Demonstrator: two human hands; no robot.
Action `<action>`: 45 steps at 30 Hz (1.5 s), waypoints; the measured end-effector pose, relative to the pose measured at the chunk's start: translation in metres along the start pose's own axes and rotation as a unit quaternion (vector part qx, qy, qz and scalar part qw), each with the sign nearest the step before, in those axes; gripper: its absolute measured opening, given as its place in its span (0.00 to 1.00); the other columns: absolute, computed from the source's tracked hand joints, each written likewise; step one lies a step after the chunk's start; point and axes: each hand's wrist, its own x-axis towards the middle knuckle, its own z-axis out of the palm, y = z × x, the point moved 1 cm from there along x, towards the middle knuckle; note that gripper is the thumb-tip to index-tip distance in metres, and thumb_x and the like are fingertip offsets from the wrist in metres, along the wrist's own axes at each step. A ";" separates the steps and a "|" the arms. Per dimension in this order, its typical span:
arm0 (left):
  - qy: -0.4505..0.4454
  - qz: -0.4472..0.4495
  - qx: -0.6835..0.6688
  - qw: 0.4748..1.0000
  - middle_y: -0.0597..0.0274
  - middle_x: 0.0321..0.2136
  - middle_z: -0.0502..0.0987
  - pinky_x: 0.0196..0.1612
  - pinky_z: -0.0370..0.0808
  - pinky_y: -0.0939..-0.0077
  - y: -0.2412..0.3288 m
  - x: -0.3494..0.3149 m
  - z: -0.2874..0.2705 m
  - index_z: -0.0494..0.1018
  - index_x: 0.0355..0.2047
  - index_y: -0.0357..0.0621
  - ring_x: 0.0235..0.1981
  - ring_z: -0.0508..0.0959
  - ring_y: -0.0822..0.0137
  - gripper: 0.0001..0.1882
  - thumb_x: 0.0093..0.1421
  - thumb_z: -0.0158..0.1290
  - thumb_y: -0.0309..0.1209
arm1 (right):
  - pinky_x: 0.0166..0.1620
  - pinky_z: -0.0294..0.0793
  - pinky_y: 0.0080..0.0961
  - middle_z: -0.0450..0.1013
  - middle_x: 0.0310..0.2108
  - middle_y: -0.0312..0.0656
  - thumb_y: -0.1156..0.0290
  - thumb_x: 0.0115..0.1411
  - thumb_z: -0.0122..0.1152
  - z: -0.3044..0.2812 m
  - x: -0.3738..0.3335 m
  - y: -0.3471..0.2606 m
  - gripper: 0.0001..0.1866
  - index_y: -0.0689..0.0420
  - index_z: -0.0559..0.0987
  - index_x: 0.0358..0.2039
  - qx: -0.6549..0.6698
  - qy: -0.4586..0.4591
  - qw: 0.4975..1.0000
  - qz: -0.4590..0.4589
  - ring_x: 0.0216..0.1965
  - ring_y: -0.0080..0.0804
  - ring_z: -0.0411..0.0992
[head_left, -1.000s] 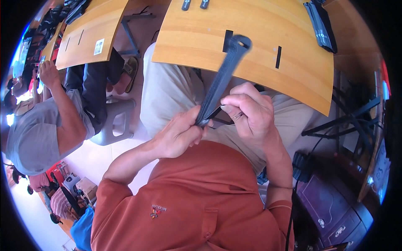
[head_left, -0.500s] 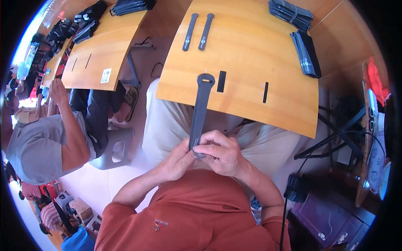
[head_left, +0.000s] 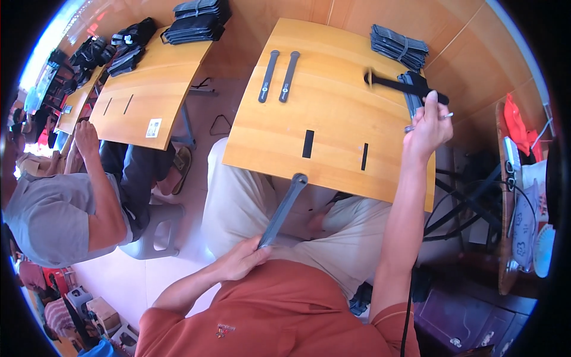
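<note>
In my left hand (head_left: 245,257) is the lower end of a long grey strap (head_left: 281,211), its rounded, holed end pointing up toward the table edge. My right hand (head_left: 431,122) reaches over the table's right side, fingers closed on a black strap (head_left: 389,82) with a looped end, blurred by motion. A thin metal tool (head_left: 449,115) also pokes out of that hand; its kind is unclear. Just behind it lies a bundle of grey straps (head_left: 410,89), partly covered by the black strap. Two grey straps, a left one (head_left: 268,77) and a right one (head_left: 289,77), lie side by side at the far left.
The wooden table (head_left: 333,107) has two dark slots or strips near its front. A banded strap stack (head_left: 398,46) stands at its back right. To the left, a person in grey (head_left: 59,208) sits at another table (head_left: 140,107). A side shelf (head_left: 508,238) stands right.
My right hand has left the grey strap and moved up and right, and now holds a black strap. My left hand keeps the grey strap, now lower and more tilted.
</note>
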 end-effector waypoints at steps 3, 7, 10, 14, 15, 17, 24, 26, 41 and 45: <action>0.013 -0.013 -0.074 0.997 0.72 0.25 0.66 0.25 0.63 0.82 -0.002 -0.004 -0.003 0.65 0.38 0.47 0.23 0.64 0.79 0.18 0.76 0.45 0.48 | 0.22 0.62 0.20 0.68 0.18 0.30 0.67 0.67 0.68 0.008 0.020 0.019 0.12 0.60 0.82 0.29 -0.183 -0.078 0.962 -0.186 0.19 0.14 0.64; 0.040 -0.004 -0.135 0.990 0.70 0.25 0.68 0.29 0.65 0.81 -0.002 -0.002 -0.004 0.67 0.42 0.45 0.25 0.66 0.77 0.21 0.76 0.42 0.51 | 0.29 0.76 0.34 0.77 0.25 0.44 0.71 0.60 0.70 0.052 -0.025 0.052 0.03 0.55 0.83 0.32 -0.325 -0.189 0.857 -0.351 0.25 0.37 0.78; 0.026 0.027 -0.171 0.985 0.68 0.28 0.69 0.30 0.68 0.81 -0.002 0.001 -0.006 0.68 0.48 0.44 0.27 0.68 0.77 0.23 0.77 0.37 0.52 | 0.34 0.81 0.39 0.82 0.34 0.43 0.72 0.59 0.67 0.055 -0.048 0.092 0.05 0.52 0.85 0.36 -0.401 -0.268 0.806 -0.344 0.32 0.44 0.82; 0.026 0.035 -0.198 0.979 0.66 0.30 0.72 0.32 0.68 0.80 -0.003 0.002 -0.007 0.68 0.54 0.43 0.28 0.69 0.76 0.25 0.78 0.37 0.52 | 0.39 0.83 0.36 0.83 0.41 0.41 0.73 0.57 0.67 0.065 -0.067 0.116 0.07 0.53 0.85 0.37 -0.425 -0.390 0.771 -0.270 0.37 0.43 0.83; 0.019 0.030 -0.209 0.977 0.64 0.32 0.74 0.33 0.70 0.79 -0.007 0.003 -0.008 0.68 0.55 0.43 0.30 0.71 0.75 0.24 0.78 0.39 0.51 | 0.39 0.83 0.36 0.83 0.41 0.41 0.73 0.58 0.66 0.068 -0.069 0.119 0.07 0.53 0.85 0.37 -0.431 -0.402 0.761 -0.271 0.38 0.43 0.83; 0.010 0.026 -0.221 0.975 0.62 0.35 0.76 0.35 0.71 0.79 -0.010 0.006 -0.009 0.68 0.57 0.43 0.32 0.72 0.74 0.24 0.77 0.40 0.51 | 0.38 0.82 0.40 0.83 0.39 0.39 0.70 0.59 0.65 0.078 -0.069 0.122 0.05 0.53 0.85 0.36 -0.423 -0.413 0.760 -0.269 0.37 0.44 0.82; 0.005 0.013 -0.272 0.962 0.56 0.46 0.79 0.46 0.79 0.72 -0.004 0.014 -0.014 0.68 0.57 0.40 0.45 0.80 0.67 0.18 0.75 0.49 0.40 | 0.40 0.81 0.47 0.82 0.38 0.38 0.60 0.64 0.63 0.104 -0.066 0.118 0.11 0.54 0.84 0.35 -0.446 -0.482 0.722 -0.219 0.37 0.47 0.81; 0.009 0.021 -0.273 0.962 0.55 0.47 0.79 0.46 0.80 0.71 -0.004 0.017 -0.014 0.68 0.57 0.40 0.46 0.80 0.66 0.18 0.75 0.50 0.39 | 0.40 0.81 0.45 0.83 0.41 0.38 0.56 0.63 0.65 0.108 -0.065 0.115 0.14 0.54 0.85 0.36 -0.457 -0.489 0.712 -0.213 0.38 0.47 0.82; 0.053 0.088 -0.239 0.966 0.56 0.48 0.79 0.49 0.79 0.71 0.002 0.038 -0.020 0.70 0.57 0.40 0.50 0.78 0.68 0.17 0.74 0.52 0.37 | 0.51 0.80 0.40 0.78 0.56 0.46 0.45 0.61 0.67 0.087 -0.079 0.087 0.31 0.58 0.81 0.54 -0.444 -0.476 0.726 -0.223 0.51 0.46 0.80; 0.092 0.098 -0.246 0.960 0.55 0.49 0.80 0.47 0.79 0.73 0.005 0.052 -0.025 0.71 0.57 0.42 0.49 0.79 0.69 0.18 0.72 0.54 0.36 | 0.52 0.79 0.44 0.79 0.53 0.50 0.56 0.66 0.64 0.069 -0.110 0.033 0.23 0.59 0.79 0.55 -0.391 -0.496 0.769 -0.102 0.51 0.49 0.79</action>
